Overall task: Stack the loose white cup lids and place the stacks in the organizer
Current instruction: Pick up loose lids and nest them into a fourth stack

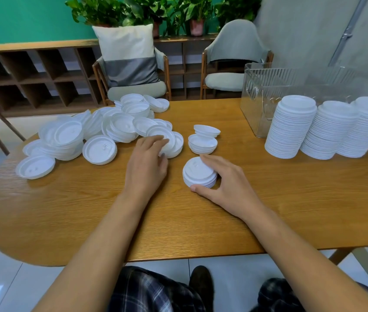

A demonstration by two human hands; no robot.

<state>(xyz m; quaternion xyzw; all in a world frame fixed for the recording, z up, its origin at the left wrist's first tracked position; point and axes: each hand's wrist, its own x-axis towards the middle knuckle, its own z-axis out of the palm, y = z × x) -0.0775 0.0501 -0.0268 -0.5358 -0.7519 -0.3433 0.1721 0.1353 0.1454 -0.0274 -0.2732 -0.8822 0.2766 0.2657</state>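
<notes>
The left grip [147, 163], a bare hand, reaches to the edge of the big pile of loose lids [102, 134] on the wooden worktop [291, 199]. Its fingers lie over one white lid [175, 146] and its thumb sits at the lid's near edge, so it pinches that lid.

The right grip [225, 183] is wrapped round a short stack [197, 173] of lids. This stack sits on the worktop, in front of the person. The thumb is on its near side and the fingers are on its far side.

Just behind it sits a little stack [203, 144] that looks flipped over, and its top lid is tilted. Over on the right, three tall stacks [329, 131] stand side by side. Right behind them is the clear organizer [259, 91], at the back of the worktop.
</notes>
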